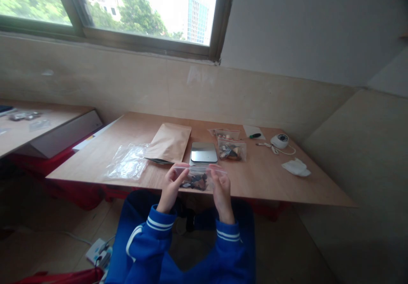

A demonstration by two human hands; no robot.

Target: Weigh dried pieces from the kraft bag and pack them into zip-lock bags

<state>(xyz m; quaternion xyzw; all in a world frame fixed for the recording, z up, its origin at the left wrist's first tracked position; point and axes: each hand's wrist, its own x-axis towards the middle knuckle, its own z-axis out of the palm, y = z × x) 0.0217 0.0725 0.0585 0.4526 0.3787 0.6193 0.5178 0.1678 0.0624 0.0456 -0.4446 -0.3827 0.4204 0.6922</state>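
Holding a small clear zip bag (196,180) at the near table edge (270,190): left hand (170,188) and right hand (221,190) each pinch a top corner, so the dark pieces inside hang at the bottom (seal line kept level). Behind it sits a flat scale (203,152) — close by. Two filled bags (230,147) lie to the right; a brown paper pouch (168,143) and empty plastic bags (126,161) to the left.

A plain packing workroom: bare plywood bench (270,177) under a window (143,12), with a small scale (203,152), kraft pouch (168,143) and zip bags (127,161) laid out.
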